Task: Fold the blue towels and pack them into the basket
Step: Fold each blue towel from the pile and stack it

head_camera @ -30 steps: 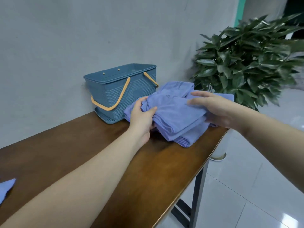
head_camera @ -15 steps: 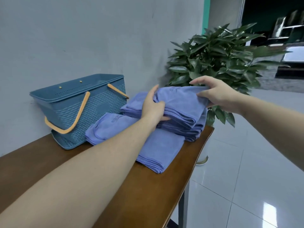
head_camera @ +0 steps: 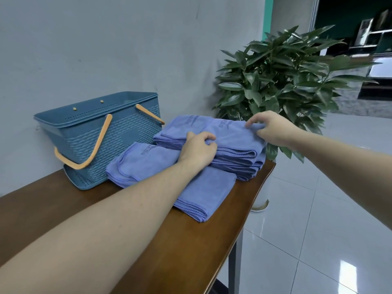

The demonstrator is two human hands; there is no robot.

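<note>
I see my left hand (head_camera: 198,148) curled, gripping the stacked towels (head_camera: 233,141); my right hand (head_camera: 270,129) pinches their top edge. Basket (head_camera: 101,134) stands beside.

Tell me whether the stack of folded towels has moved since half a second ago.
Yes. The towel stack, gripped by both hands, has come down toward the table; against the basket it now sits lower, near the flat towel.

I see soft, matt cloth towels (head_camera: 233,136) beside a textured plastic basket (head_camera: 118,141). Under the basket, the wooden table (head_camera: 191,251) looks smooth and slightly glossy.
</note>
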